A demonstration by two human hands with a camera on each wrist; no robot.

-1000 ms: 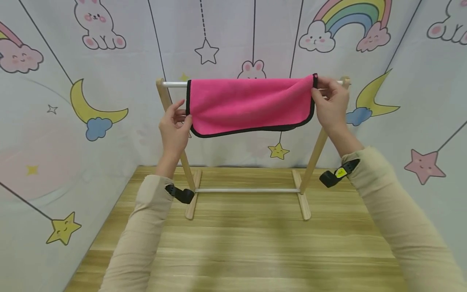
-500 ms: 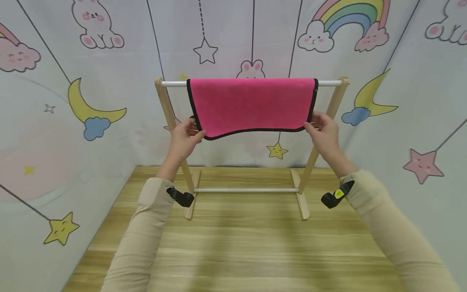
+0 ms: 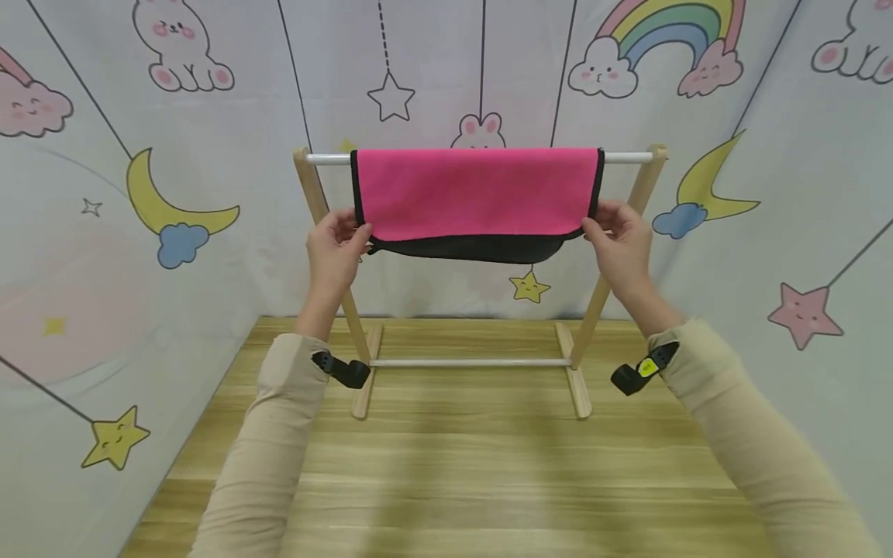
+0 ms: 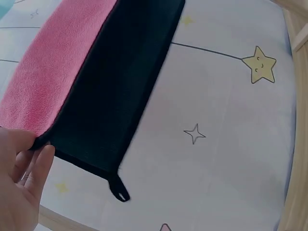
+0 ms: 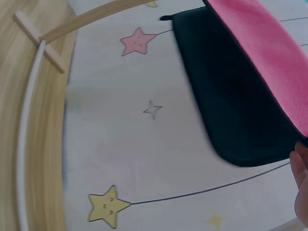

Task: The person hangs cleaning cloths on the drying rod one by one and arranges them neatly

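A pink towel (image 3: pixel 474 194) with black edging hangs folded over the white top bar of a wooden rack. Below its front hem shows the dark back layer (image 3: pixel 481 248). My left hand (image 3: pixel 335 252) pinches the front layer's lower left edge between thumb and fingers. At the lower right edge, my right hand (image 3: pixel 621 248) pinches the same layer. In the left wrist view, a small black hanging loop (image 4: pixel 120 188) sticks out from the corner of the dark layer. The right wrist view shows the two layers apart, with only some fingertips (image 5: pixel 299 168) visible at the edge.
The rack's wooden legs (image 3: pixel 638 186) slant down to feet on a wood-grain surface (image 3: pixel 474 465). A lower white bar (image 3: pixel 470 363) joins the feet. Behind and at the sides hangs a cloth backdrop (image 3: pixel 432 46) printed with stars, moons and rabbits.
My right hand has come down from the towel's top right corner to its lower right edge. The front hem has risen since half a second ago, exposing the dark back layer.
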